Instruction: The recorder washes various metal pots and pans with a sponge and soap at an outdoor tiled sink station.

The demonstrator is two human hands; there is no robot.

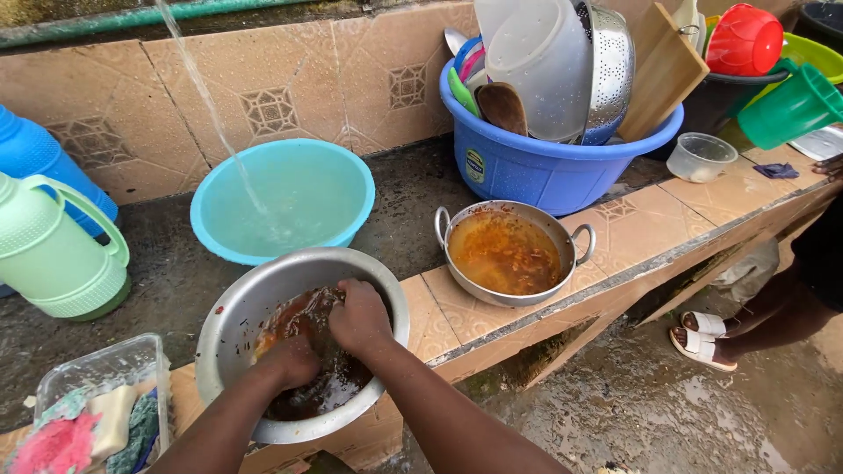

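Both our hands in the steel bowl [303, 342]

Our left hand [290, 362] and right hand [358, 318] press curled into its brown water, beside a turquoise basin [283, 200].

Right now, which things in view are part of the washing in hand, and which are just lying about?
In use:
left hand and right hand, both down in the steel bowl of brown water
turquoise basin catching the water stream

Lying about:
two-handled pan with orange residue
blue tub of stacked dishes
green jug
clear sponge box
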